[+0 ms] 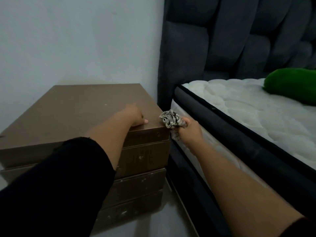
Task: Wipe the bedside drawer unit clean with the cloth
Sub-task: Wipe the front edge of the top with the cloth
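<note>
Presently two hands: left hand rests on one drawer unit, fingers curled at its top edge; right hand grips one bunched cloth beside the mattress.

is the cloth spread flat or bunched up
Bunched up. The cloth is a crumpled wad gripped in the right hand, held off the corner of the drawer unit, not laid on it.

We are looking into a dim corner where a plain pale wall is meeting a tall, dark grey padded headboard. A white quilted mattress with dark edging is lying on a dark bed base, and something bright green is resting on it. A smooth grey floor is showing below.
</note>
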